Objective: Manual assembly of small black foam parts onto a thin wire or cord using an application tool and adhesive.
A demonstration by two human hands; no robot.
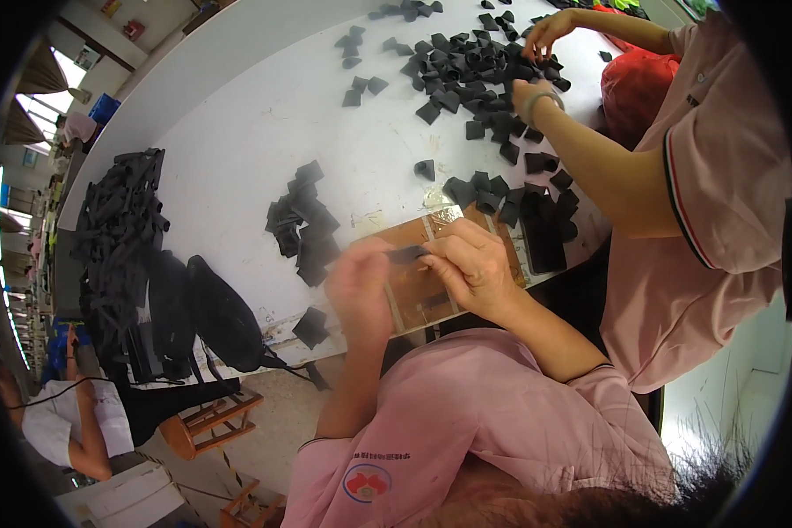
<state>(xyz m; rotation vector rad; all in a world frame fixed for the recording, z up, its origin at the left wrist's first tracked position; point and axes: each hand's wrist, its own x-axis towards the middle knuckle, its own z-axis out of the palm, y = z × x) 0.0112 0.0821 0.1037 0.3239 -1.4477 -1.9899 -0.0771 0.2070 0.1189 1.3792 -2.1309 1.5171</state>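
Observation:
A small black fabric piece [405, 255] is stretched between my two hands, above a brown board [418, 286] at the table's near edge. The thumb and fingers of my right hand [473, 268] pinch its right end. At its left end, my left hand [361, 286] is blurred by motion, its fingers closed at the piece. Left of my hands lies a loose pile of flat black pieces [303, 216]. A single black piece [310, 327] rests near the table edge below that pile. Several folded black pieces [484, 189] sit beyond the board.
A large heap of folded black pieces [466, 66] covers the far table. To the right, a co-worker's hands [536, 88] reach into it. Black strips [119, 229] and a dark bag [222, 308] lie at left. A wooden stool [211, 422] stands below the white table [220, 158].

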